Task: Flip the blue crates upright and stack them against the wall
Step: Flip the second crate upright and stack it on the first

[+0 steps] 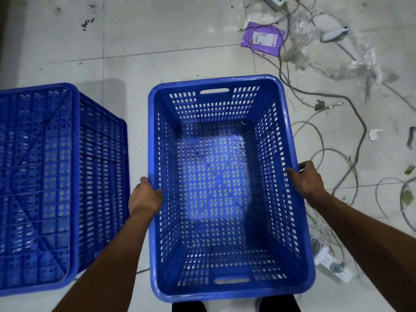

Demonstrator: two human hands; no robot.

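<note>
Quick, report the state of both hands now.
Left hand: grips the left rim of the upright blue crate.
Right hand: grips the same crate's right rim.

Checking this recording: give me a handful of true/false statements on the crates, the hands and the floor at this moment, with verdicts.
1. The held crate has its open side up. True.
2. The left hand and the right hand grip opposite rims of that crate. True.
3. The left crate stands upright too. False: its ribbed base faces up, so it is upside down.
4. Cables lie inside the held crate. False: they lie on the floor to its right.
5. A purple packet lies on the floor beyond the crates. True.
</note>
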